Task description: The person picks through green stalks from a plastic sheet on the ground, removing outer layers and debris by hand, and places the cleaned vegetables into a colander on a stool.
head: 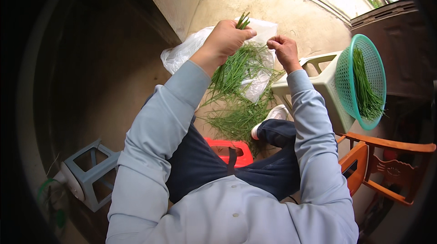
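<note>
My left hand (pixel 225 41) is closed around a small bunch of green chive-like stalks (pixel 243 21), whose cut ends stick up above the fist. To its right, my right hand (pixel 286 51) is raised with thumb and forefinger pinched together; any thin strand between them is too small to make out. Below both hands, a heap of long green stalks (pixel 235 70) lies on a white plastic bag (pixel 263 32) spread over the floor. Nearer to me, loose green leaves and trimmings (pixel 235 119) are scattered on the concrete between my feet.
On my right, a turquoise plastic colander (pixel 343 70) holding bundled green stalks (pixel 365 87) tilts on a cream plastic stool (pixel 324 90). Behind it stands a carved wooden chair (pixel 392 145). A red plastic stool (pixel 245 153) is between my legs; a grey stool (pixel 94 175) is left.
</note>
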Action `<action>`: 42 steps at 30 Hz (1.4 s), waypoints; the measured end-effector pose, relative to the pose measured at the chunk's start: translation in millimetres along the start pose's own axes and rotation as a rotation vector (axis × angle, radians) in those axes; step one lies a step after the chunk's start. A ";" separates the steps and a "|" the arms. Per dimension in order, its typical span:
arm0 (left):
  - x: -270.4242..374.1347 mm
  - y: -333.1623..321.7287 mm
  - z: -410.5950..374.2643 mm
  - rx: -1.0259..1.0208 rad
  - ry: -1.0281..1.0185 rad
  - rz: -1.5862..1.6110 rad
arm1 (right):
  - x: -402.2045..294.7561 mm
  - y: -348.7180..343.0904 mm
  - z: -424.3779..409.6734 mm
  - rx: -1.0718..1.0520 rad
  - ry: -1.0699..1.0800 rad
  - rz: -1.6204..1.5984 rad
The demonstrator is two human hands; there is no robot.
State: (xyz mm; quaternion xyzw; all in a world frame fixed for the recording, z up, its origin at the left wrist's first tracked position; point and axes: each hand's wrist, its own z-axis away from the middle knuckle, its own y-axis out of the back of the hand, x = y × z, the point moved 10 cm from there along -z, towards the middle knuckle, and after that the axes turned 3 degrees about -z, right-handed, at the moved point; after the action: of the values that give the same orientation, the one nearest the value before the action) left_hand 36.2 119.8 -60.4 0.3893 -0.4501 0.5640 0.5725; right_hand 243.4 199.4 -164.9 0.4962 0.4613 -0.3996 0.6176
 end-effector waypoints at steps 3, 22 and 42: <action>7.0 -10.0 2.8 -0.072 -0.132 -0.171 | -86.3 -11.3 36.8 -0.057 0.030 -0.017; -9.1 -52.7 41.6 -0.370 0.010 -0.340 | -128.2 -22.0 101.6 -0.202 0.193 0.068; 18.5 -1.7 22.4 -0.152 0.013 -0.032 | 24.5 -74.6 115.5 -0.695 -0.190 0.653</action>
State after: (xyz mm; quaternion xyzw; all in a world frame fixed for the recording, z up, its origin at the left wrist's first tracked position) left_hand 35.4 103.8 -36.1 0.3480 -0.4818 0.5214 0.6123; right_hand 198.6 71.1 -197.3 0.3409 0.3291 -0.0507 0.8791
